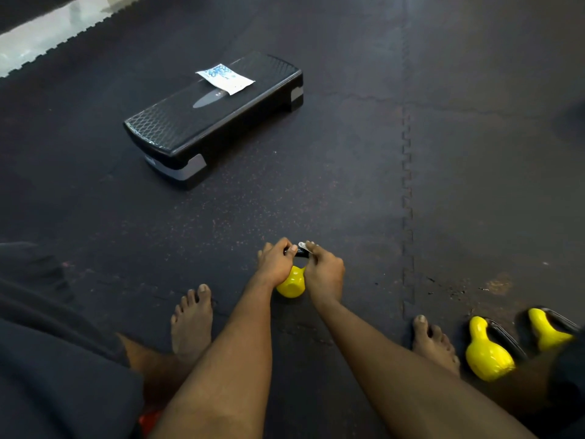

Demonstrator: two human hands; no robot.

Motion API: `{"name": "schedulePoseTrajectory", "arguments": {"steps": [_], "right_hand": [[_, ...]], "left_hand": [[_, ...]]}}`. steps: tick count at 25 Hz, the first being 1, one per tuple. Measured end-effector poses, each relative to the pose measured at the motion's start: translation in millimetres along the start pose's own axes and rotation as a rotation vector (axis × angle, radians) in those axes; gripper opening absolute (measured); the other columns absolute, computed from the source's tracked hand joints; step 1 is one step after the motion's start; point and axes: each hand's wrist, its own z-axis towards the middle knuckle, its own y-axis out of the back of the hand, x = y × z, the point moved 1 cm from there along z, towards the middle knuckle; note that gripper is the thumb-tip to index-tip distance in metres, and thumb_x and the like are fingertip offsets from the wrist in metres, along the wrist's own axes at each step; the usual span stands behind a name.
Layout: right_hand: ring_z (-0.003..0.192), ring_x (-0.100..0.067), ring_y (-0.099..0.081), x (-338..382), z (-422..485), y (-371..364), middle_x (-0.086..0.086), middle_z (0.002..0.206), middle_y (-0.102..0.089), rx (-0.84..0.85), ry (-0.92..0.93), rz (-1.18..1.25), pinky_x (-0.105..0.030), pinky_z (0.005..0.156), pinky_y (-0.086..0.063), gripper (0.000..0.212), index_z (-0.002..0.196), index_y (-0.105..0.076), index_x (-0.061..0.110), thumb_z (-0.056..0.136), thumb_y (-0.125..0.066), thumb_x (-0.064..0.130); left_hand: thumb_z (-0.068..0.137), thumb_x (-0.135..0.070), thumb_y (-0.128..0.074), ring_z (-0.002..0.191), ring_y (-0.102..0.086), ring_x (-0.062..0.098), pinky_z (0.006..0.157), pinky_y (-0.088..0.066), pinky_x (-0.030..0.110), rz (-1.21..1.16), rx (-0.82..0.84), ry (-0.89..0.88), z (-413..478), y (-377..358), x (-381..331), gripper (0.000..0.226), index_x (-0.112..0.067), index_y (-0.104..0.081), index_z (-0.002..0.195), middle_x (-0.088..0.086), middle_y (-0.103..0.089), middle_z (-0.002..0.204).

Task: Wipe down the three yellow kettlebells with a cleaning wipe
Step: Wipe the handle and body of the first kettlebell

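A person sits barefoot on the dark rubber floor mat [316,185], both arms reaching forward to a yellow kettlebell [291,286] that stands on the floor between the feet. The left hand [277,264] is curled around its black handle [299,252]. The right hand [324,272] pinches a small white cleaning wipe [303,245] against the same handle. A second kettlebell [487,356] and a third kettlebell [549,334] lie tipped over just beside the right foot [435,343]. Farther ahead, a black aerobic step [196,122] carries a white and blue wipe packet [225,78] on top.
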Motion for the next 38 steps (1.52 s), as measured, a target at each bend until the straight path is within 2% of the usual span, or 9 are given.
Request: {"name": "schedulePoseTrajectory", "arguments": {"steps": [4, 9, 15, 20, 22, 24, 27, 31, 38], "right_hand": [[0.083, -0.034, -0.067, -12.4, -10.5, -0.3, -0.015, 0.092, -0.071, -0.001, -0.025, -0.133, -0.037, 0.067, -0.05, 0.034, 0.128, -0.06, 0.034, 0.099, -0.045, 0.025], [0.126, -0.02, -0.055, -19.7, -27.7, -9.5, -0.002, 0.14, -0.054, 0.011, 0.138, -0.114, -0.035, 0.101, -0.048, 0.037, 0.136, -0.055, 0.028, 0.102, -0.043, 0.02], [0.137, -0.012, -0.04, -24.2, -25.3, -15.6, 0.001, 0.149, -0.043, 0.061, 0.183, -0.166, -0.029, 0.113, -0.036, 0.047, 0.142, -0.048, 0.022, 0.098, -0.046, 0.007], [0.136, -0.011, -0.041, -24.4, -27.9, -19.9, -0.001, 0.146, -0.046, 0.012, 0.204, -0.14, -0.027, 0.113, -0.034, 0.048, 0.139, -0.052, 0.019, 0.095, -0.049, 0.003], [0.126, -0.012, -0.052, -23.0, -28.0, -14.9, -0.001, 0.137, -0.056, -0.009, 0.116, 0.01, -0.026, 0.105, -0.042, 0.041, 0.134, -0.058, 0.021, 0.096, -0.05, 0.007], [0.101, -0.018, -0.066, -13.7, -9.0, -6.4, -0.007, 0.114, -0.071, -0.029, -0.04, 0.119, -0.026, 0.085, -0.049, 0.031, 0.119, -0.07, 0.019, 0.094, -0.055, 0.01], [0.086, -0.022, -0.068, 1.0, 41.1, 5.4, -0.008, 0.087, -0.075, 0.232, -0.233, 0.134, -0.032, 0.079, -0.053, 0.014, 0.086, -0.078, 0.017, 0.082, -0.065, 0.013], [0.075, -0.021, -0.056, 3.4, 57.9, 14.8, -0.011, 0.079, -0.066, 0.601, -0.351, 0.096, -0.033, 0.071, -0.045, 0.021, 0.067, -0.073, 0.013, 0.081, -0.059, 0.004], [0.076, -0.019, -0.055, 12.9, 59.3, 24.0, -0.01, 0.087, -0.064, 0.727, -0.352, -0.042, -0.026, 0.06, -0.042, 0.025, 0.075, -0.07, 0.011, 0.084, -0.051, -0.003]], "left_hand": [[0.099, -0.043, -0.039, 0.112, -0.043, 0.032, 0.102, -0.038, 0.047, 0.024, -0.023, -0.027, -0.9, -1.9, -2.2, 0.026, -0.023, -0.056, 0.101, 0.012, -0.048, 0.113], [0.101, -0.041, -0.035, 0.112, -0.044, 0.039, 0.1, -0.038, 0.045, 0.022, -0.041, -0.004, 3.5, -0.1, 4.2, 0.026, -0.023, -0.054, 0.103, 0.018, -0.05, 0.115], [0.1, -0.042, -0.034, 0.11, -0.046, 0.039, 0.099, -0.039, 0.049, 0.037, -0.043, -0.017, 4.6, -2.4, 7.2, 0.027, -0.024, -0.053, 0.102, 0.018, -0.052, 0.114], [0.101, -0.041, -0.034, 0.111, -0.045, 0.04, 0.099, -0.039, 0.047, 0.029, -0.037, -0.011, 6.4, -2.8, 7.8, 0.027, -0.022, -0.054, 0.104, 0.019, -0.052, 0.114], [0.1, -0.04, -0.037, 0.109, -0.046, 0.038, 0.098, -0.04, 0.047, 0.002, -0.038, -0.016, 4.4, -0.1, 8.9, 0.026, -0.023, -0.055, 0.103, 0.017, -0.052, 0.113], [0.1, -0.039, -0.04, 0.108, -0.046, 0.035, 0.097, -0.041, 0.045, -0.04, -0.025, -0.019, 4.7, 1.1, 11.5, 0.023, -0.023, -0.056, 0.1, 0.014, -0.051, 0.109], [0.097, -0.037, -0.047, 0.105, -0.048, 0.031, 0.094, -0.042, 0.041, -0.096, -0.005, -0.054, 3.3, 1.6, 17.8, 0.016, -0.026, -0.058, 0.094, 0.009, -0.049, 0.101], [0.091, -0.036, -0.059, 0.104, -0.051, 0.024, 0.093, -0.044, 0.038, -0.131, 0.019, -0.125, -2.8, 1.3, 20.0, 0.01, -0.026, -0.057, 0.088, 0.004, -0.052, 0.101], [0.088, -0.034, -0.065, 0.097, -0.057, 0.023, 0.087, -0.046, 0.038, -0.228, 0.048, -0.117, -8.5, 2.5, 23.6, 0.023, -0.013, -0.058, 0.094, 0.011, -0.057, 0.105]]}}
